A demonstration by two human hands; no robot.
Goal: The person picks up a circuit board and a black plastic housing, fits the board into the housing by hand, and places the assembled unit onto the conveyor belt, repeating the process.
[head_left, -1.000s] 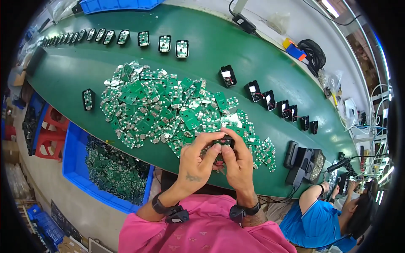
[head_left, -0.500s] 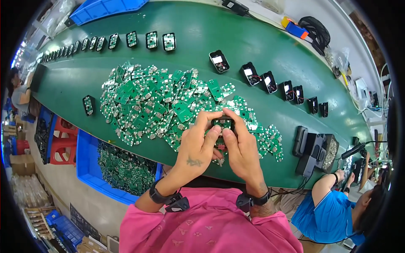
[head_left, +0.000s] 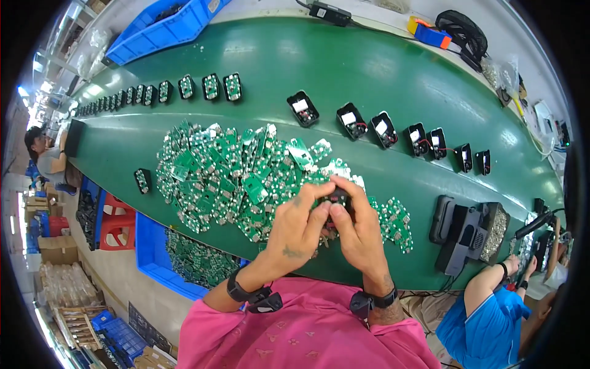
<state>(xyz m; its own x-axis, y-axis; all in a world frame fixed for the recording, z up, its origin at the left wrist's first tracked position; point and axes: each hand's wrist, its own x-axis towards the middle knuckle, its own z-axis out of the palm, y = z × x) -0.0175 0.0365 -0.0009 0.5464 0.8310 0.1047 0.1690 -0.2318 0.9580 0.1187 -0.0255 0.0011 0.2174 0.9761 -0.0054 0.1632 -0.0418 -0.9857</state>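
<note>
Bright and even over the green desk (head_left: 393, 67), glinting sharply off the piled circuit boards (head_left: 215, 172), washing out pale at far left; dark between the hands (head_left: 295, 224); bowing hard toward the black edges, softening there.

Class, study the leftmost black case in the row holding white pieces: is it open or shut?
Open: nothing covers the top of the black case, so a white rectangular piece shows inside it.

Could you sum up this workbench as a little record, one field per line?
Left hand: holds one side of a small dark case
Right hand: holds its other side
Surface: green table
Heap: green circuit boards
Left row: black cases holding boards
Right row: open black cases, white pieces inside
Lower left: blue bin of boards
</note>
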